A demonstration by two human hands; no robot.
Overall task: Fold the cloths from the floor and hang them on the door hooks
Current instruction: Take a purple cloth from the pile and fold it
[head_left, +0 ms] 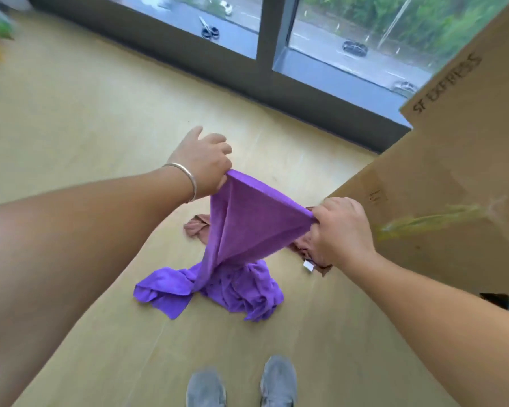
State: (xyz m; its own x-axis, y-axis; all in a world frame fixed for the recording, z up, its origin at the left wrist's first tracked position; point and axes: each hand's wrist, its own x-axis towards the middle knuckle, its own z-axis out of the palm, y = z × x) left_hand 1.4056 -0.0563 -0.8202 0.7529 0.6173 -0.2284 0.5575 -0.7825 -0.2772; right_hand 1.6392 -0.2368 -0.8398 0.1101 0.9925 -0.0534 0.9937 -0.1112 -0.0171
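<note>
The purple microfiber cloth (241,227) is pinched at two top corners by the left hand (202,163) and right hand (340,230), its lower half bunched on the wooden floor (86,113). Looks soft, light and floppy, so corners are probably best gripped.

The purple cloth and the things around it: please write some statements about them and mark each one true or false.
1. Both hands, left hand and right hand, grip the top edge of the purple microfibre cloth. True.
2. The purple cloth hangs fully clear of the wooden floor. False: its lower part lies bunched on the floor.
3. A brown cloth lies on the floor behind it. True.
4. The scissors lie on the floor beside the grey shoes. False: they lie on the window sill.
</note>
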